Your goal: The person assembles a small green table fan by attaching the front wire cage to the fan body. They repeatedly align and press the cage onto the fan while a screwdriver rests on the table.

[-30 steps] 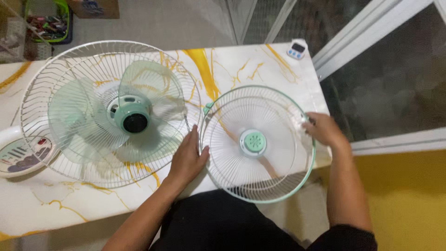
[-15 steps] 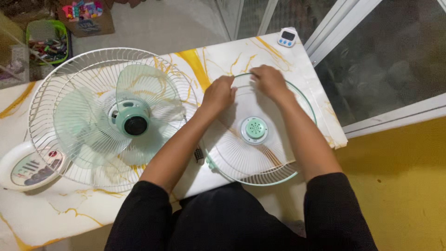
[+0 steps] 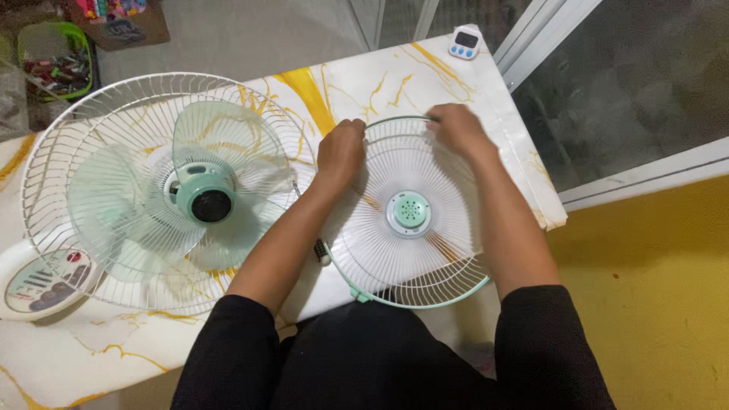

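White worktop [image 3: 425, 72] with yellow veining carries everything. Biggest on it, at my left: fan [image 3: 163, 193] lying face up, pale green blades inside its white rear wire guard, round control base [image 3: 38, 281] with a coloured label at the near left edge. Right of it, front grille [image 3: 410, 216], white wire with a green rim and a green centre cap, lies flat, its near edge overhanging the worktop. My left hand [image 3: 340, 152] has its fingers curled over the grille's far left rim; my right hand [image 3: 456, 129] has its fingers closed on the far rim. Green basket [image 3: 57, 53] on the floor, top left, holds mixed small coloured items, blurred. Small white timer [image 3: 462, 42] at the far worktop corner.
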